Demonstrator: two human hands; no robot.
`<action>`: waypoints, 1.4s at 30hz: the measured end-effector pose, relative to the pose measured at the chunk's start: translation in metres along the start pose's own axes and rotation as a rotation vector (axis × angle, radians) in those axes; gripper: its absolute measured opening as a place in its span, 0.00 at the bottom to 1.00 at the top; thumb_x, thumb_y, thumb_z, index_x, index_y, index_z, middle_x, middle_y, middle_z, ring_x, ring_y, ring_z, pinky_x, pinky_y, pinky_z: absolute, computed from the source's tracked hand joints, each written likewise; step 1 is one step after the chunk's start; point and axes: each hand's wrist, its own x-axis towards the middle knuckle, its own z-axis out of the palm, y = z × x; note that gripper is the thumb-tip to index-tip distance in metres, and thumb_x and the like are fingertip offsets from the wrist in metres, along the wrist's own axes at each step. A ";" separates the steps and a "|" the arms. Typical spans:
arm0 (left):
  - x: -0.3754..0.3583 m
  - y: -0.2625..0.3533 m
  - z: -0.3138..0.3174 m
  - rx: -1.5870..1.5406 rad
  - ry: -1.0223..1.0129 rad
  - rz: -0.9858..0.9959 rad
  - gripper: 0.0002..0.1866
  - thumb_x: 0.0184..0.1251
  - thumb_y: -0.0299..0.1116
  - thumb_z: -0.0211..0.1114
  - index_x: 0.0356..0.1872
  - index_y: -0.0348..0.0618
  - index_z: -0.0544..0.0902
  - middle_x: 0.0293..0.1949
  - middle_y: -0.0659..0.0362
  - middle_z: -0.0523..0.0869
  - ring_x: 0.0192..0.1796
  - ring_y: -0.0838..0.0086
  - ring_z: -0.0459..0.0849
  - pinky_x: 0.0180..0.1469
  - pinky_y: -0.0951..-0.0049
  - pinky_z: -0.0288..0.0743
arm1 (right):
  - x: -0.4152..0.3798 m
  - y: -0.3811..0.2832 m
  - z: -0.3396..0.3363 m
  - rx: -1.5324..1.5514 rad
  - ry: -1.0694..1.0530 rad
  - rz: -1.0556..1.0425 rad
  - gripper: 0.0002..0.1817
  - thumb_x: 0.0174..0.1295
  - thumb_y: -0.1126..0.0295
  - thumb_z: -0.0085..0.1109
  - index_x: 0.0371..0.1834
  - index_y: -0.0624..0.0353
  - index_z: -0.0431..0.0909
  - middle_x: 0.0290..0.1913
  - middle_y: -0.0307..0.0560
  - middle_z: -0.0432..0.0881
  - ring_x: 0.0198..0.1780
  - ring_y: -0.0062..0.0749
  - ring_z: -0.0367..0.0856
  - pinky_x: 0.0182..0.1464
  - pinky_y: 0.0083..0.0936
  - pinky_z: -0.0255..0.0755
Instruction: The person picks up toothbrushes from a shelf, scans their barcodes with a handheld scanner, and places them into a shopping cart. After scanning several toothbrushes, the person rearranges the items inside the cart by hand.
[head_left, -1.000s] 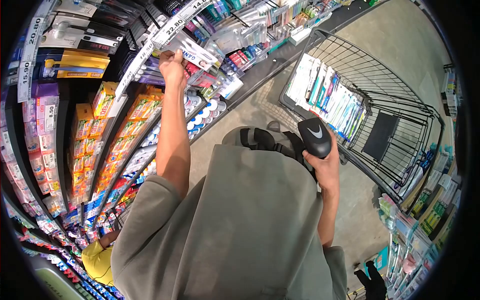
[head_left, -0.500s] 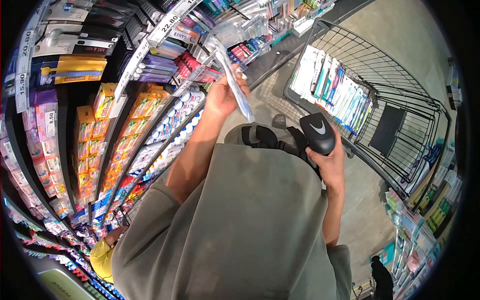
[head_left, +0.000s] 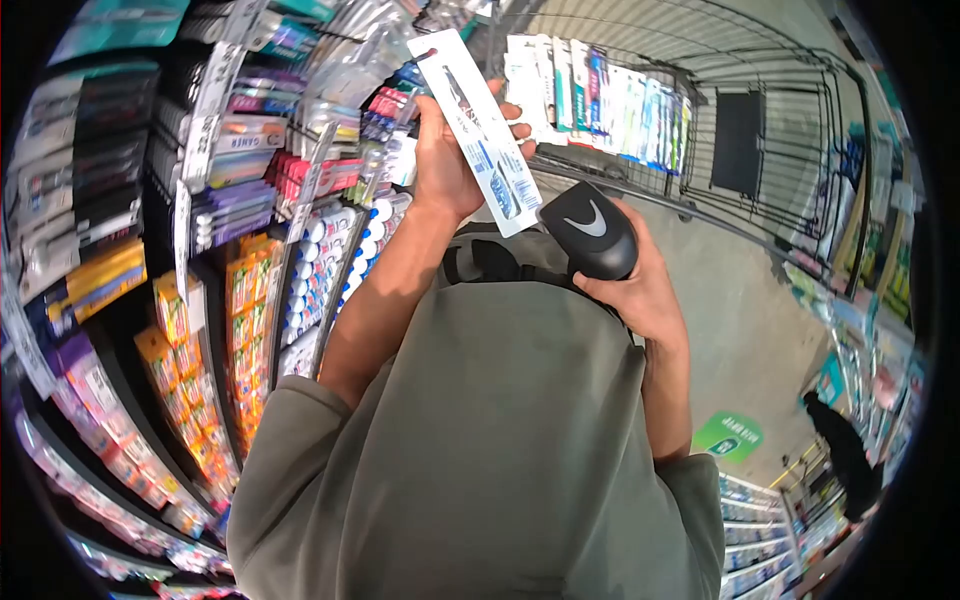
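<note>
My left hand (head_left: pixel 450 165) holds a long flat white package (head_left: pixel 478 135) with blue print and a barcode, its broad face turned up toward the camera. The fingers curl behind the package. My right hand (head_left: pixel 635 280) grips a black handheld scanner (head_left: pixel 592 232) with a grey curved mark on top. The scanner's front end is close to the lower end of the package. Beyond both hands, a row of upright packages (head_left: pixel 600 95) stands in the black wire cart (head_left: pixel 690 190).
Shelves of hanging packages and price strips (head_left: pixel 205 120) run along the left, with orange boxes (head_left: pixel 250 340) lower down. A dark-clothed person (head_left: pixel 845 450) is at the lower right. A green floor sticker (head_left: pixel 728 437) lies on the right.
The package has turned from edge-on to face-up, and the scanner has come close to it. The view has rotated, so the cart now appears higher. The yellow sleeve at lower left is gone from view.
</note>
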 end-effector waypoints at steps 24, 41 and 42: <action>0.103 -0.078 0.087 0.462 -0.188 -0.505 0.36 0.83 0.60 0.35 0.64 0.33 0.71 0.53 0.42 0.84 0.50 0.59 0.88 0.49 0.58 0.89 | 0.020 -0.040 -0.110 -0.371 -0.165 0.010 0.43 0.45 0.83 0.68 0.71 0.57 0.68 0.46 0.52 0.85 0.46 0.42 0.85 0.51 0.32 0.76; 0.255 -0.181 -0.004 0.988 0.396 -0.239 0.32 0.64 0.45 0.73 0.58 0.27 0.76 0.48 0.46 0.85 0.47 0.59 0.87 0.48 0.60 0.83 | 0.051 -0.038 -0.241 -0.253 -0.038 0.163 0.45 0.41 0.91 0.66 0.71 0.65 0.68 0.66 0.57 0.77 0.69 0.46 0.76 0.69 0.31 0.69; 0.267 -0.200 -0.013 1.208 0.448 -0.203 0.36 0.58 0.46 0.76 0.58 0.26 0.76 0.47 0.45 0.86 0.47 0.56 0.87 0.49 0.59 0.83 | 0.049 -0.040 -0.247 -0.310 -0.033 0.183 0.45 0.42 0.90 0.67 0.71 0.65 0.68 0.65 0.57 0.78 0.68 0.46 0.76 0.69 0.31 0.69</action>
